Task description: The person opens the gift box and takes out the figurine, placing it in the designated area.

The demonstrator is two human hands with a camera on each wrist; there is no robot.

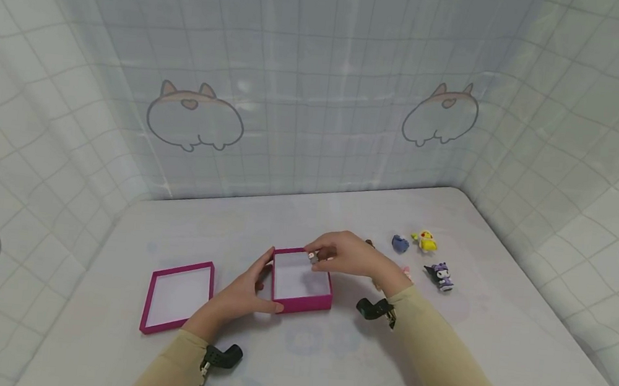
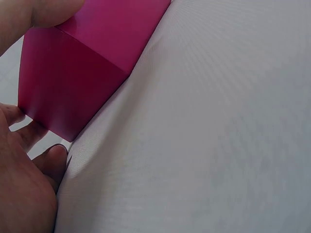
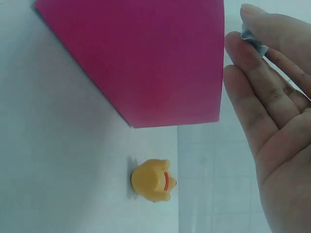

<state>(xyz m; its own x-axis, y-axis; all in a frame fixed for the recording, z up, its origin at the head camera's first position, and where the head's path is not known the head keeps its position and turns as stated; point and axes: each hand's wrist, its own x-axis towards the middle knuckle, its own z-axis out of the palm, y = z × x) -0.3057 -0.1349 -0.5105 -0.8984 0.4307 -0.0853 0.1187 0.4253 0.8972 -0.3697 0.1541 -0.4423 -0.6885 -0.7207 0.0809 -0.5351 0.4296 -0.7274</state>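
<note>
A square magenta box (image 1: 301, 304) with a white inside stands on the table, its top uncovered. My left hand (image 1: 244, 292) holds it by the left side, the thumb at the front corner and a finger reaching the back corner. In the left wrist view, the box (image 2: 73, 82) rests on the cloth, with fingertips along its side. Over the box's back right part, my right hand (image 1: 345, 255) pinches a small grey and white figurine (image 1: 312, 257) between thumb and fingers. That figurine (image 3: 253, 41) is mostly covered by the fingers in the right wrist view.
Left of the box lies a matching magenta lid (image 1: 176, 295), white inside facing up. To the right stand a yellow figurine (image 1: 426, 241), a blue piece (image 1: 400, 244) and a purple and black figurine (image 1: 440, 276). An orange-yellow figurine (image 3: 151, 179) sits near the box; my right arm partly hides others.
</note>
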